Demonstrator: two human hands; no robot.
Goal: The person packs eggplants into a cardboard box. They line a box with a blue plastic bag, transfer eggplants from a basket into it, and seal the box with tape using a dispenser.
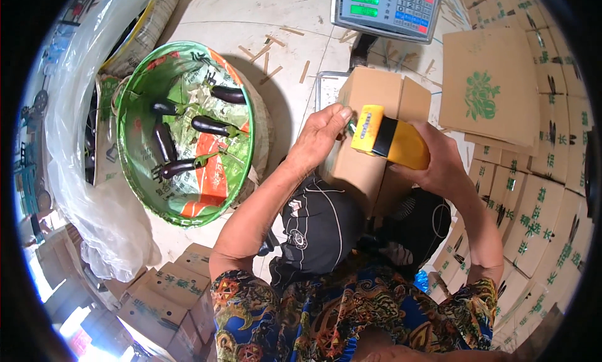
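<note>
My right hand [439, 157] grips a yellow hand-held tool [404, 145] with a black band, probably a packing-tape dispenser. It is over a closed cardboard box [376, 86] that stands between my knees and the scale. My left hand [324, 126] is at the box's left side, thumb and fingers drawn together. Next to those fingertips is a small shiny piece [352, 126]. Whether the left fingers grip it or the box edge is unclear. The tool and my hands hide part of the box top.
A green-rimmed round basket [186, 221] at left holds several eggplants [211, 125]. A platform scale's lit display [385, 9] stands ahead. Flat cardboard [489, 79] leans on stacked printed boxes [531, 221] at right. More boxes [164, 291] and plastic sheeting [70, 174] lie left.
</note>
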